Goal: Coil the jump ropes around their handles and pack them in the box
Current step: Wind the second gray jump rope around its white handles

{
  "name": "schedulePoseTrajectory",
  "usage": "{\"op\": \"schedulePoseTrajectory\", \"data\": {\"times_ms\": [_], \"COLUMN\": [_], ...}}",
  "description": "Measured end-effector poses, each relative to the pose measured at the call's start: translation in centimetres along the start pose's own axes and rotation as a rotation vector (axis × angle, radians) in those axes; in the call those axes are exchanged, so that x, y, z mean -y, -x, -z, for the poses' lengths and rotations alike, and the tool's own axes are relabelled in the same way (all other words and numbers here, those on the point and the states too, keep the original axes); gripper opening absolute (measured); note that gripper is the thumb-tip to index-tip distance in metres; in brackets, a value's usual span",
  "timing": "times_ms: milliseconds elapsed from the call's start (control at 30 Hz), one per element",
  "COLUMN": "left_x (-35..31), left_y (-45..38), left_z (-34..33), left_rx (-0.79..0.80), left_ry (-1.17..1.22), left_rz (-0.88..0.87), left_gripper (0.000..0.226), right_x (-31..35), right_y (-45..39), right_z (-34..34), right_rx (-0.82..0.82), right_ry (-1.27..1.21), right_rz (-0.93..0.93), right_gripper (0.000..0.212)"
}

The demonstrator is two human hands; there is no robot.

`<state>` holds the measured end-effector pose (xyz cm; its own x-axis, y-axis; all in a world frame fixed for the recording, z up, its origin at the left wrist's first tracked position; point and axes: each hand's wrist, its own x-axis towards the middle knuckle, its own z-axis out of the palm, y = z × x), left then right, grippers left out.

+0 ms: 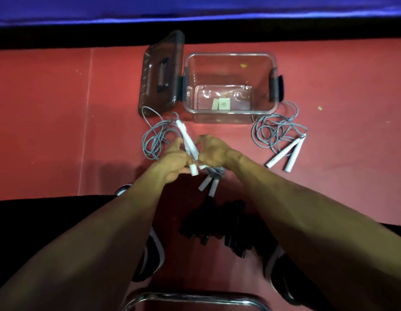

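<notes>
Both hands work a jump rope just in front of the open clear box (231, 63).

The left hand (174, 161) grips the white handles (188, 142) of one jump rope, its grey cord (153, 138) looping loose on the red mat (60, 108) beside the dark lid (160, 75). The right hand (215, 153), fingers curled, holds a coiled rope bundle (211, 178) whose white ends point down. A second loose rope (280, 138) lies right of the box. A black heap (217, 221) sits nearer the person.
</notes>
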<state>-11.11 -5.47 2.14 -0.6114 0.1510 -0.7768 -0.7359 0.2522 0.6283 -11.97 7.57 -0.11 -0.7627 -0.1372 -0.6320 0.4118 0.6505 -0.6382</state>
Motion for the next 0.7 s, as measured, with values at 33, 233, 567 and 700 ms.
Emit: {"op": "schedulePoseTrajectory", "data": {"times_ms": [33,233,567,700], "left_x": [-1.1,-7.8,-15.8,-18.0], "left_y": [1.2,7.3,18.0,22.3], "left_z": [-0.3,-2.0,-1.4,-1.8], "left_rx": [-0.026,-0.148,-0.111,-0.027], "left_ry": [-0.005,0.188,-0.094,-0.119], "left_rz": [-0.022,-0.175,-0.472,-0.547], "left_gripper": [0.046,0.028,0.018,0.016], "right_x": [0.7,6.8,14.5,15.8], "right_y": [0.8,8.3,21.7,25.1], "right_z": [0.7,5.9,10.0,11.0], "right_rx": [0.006,-0.045,-0.354,-0.362], "right_ry": [-0.005,0.002,0.025,-0.195], "right_rz": [0.016,0.13,0.321,0.35], "right_gripper": [0.017,0.018,0.021,0.026]}}
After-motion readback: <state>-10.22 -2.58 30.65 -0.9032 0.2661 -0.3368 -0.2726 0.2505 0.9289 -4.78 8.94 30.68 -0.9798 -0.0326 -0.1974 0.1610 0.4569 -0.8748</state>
